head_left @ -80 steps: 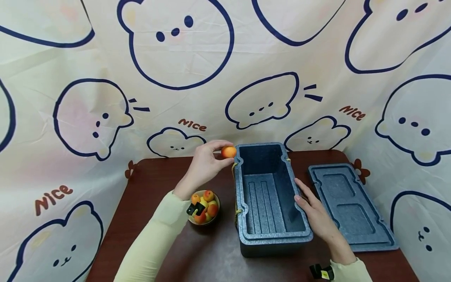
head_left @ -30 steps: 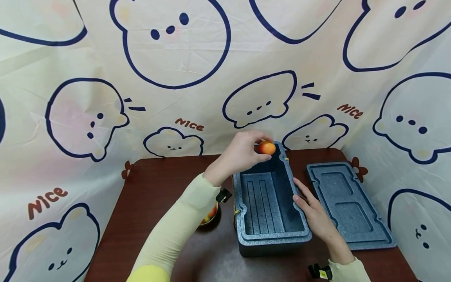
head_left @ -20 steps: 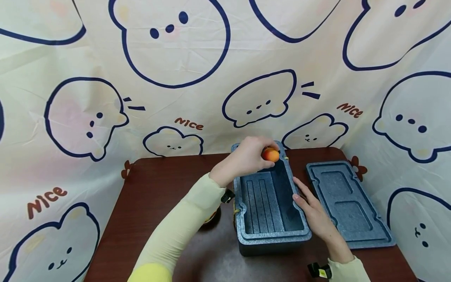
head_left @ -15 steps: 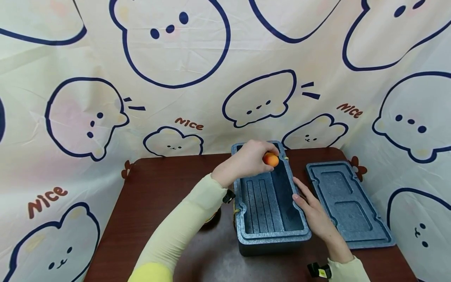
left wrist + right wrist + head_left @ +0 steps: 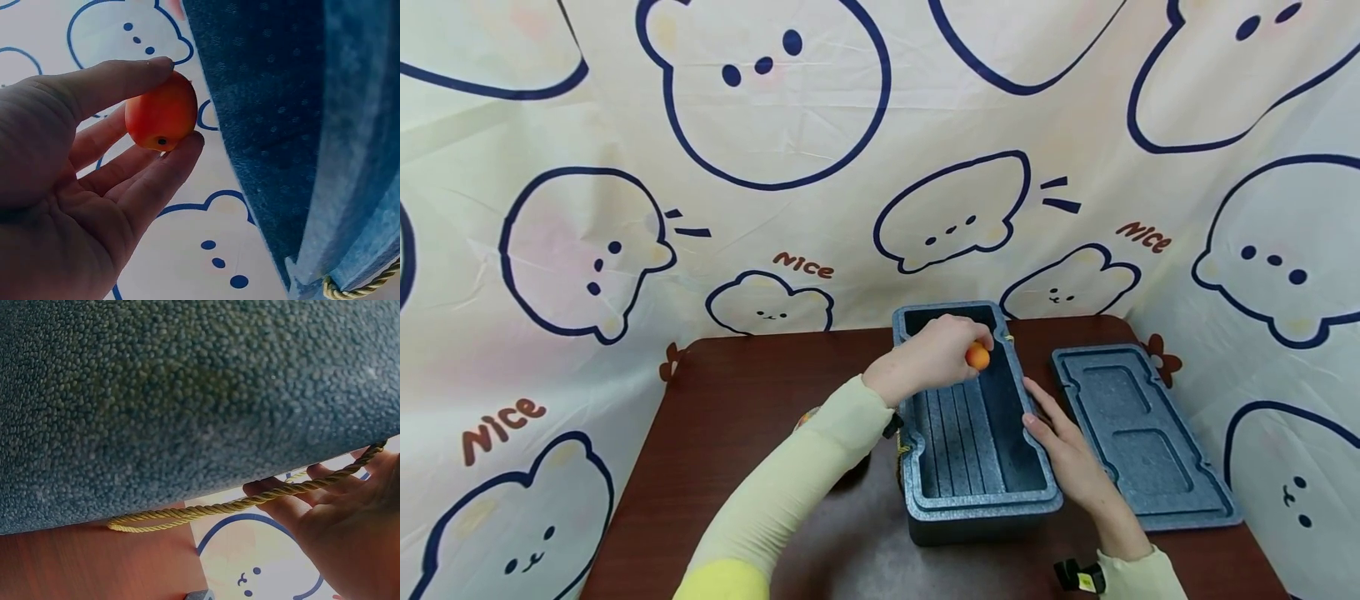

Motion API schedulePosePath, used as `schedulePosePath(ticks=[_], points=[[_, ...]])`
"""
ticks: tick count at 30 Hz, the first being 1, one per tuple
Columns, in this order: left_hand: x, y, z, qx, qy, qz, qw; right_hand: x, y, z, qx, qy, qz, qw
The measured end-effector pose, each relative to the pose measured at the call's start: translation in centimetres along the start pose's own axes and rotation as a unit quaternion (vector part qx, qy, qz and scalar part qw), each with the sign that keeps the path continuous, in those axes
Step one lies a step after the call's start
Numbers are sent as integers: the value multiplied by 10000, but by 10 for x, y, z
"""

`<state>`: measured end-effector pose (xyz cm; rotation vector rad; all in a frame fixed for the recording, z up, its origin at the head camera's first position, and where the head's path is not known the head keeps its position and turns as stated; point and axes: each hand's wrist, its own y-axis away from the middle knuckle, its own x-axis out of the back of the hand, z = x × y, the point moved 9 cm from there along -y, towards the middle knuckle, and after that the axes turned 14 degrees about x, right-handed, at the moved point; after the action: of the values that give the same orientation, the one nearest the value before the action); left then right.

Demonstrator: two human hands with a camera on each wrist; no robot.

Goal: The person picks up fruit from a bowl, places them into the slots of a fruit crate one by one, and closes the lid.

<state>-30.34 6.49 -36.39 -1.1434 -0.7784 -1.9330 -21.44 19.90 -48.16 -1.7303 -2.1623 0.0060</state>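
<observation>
Fruit (image 5: 161,111), orange-red, was right of centre in the head view, over or just within the opening of the foam-like box (image 5: 988,505); depth could not be told. Judged light, firm and smooth, it seemed liable to slip or bruise, best taken lightly round its widest part. The left hand (image 5: 942,350) reached across the left rim, pinching it between thumb and fingertip, other fingers loosely bent; the right hand (image 5: 1075,462) rested against the right rim, fingers extended, gripping nothing.
</observation>
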Motion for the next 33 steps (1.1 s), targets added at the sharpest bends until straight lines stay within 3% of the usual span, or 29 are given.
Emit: schedulePosePath(ticks=[16,21,33], points=[[-21,0,-6,161,-165,-611,9979,0,0,0,-23,31,16,10000],[-25,1,-6,102,-229,-634,9977,0,0,0,-35,58,30,10000],[-28,3,-7,275,-366,-780,9959,0,0,-1,18,69,13,10000]])
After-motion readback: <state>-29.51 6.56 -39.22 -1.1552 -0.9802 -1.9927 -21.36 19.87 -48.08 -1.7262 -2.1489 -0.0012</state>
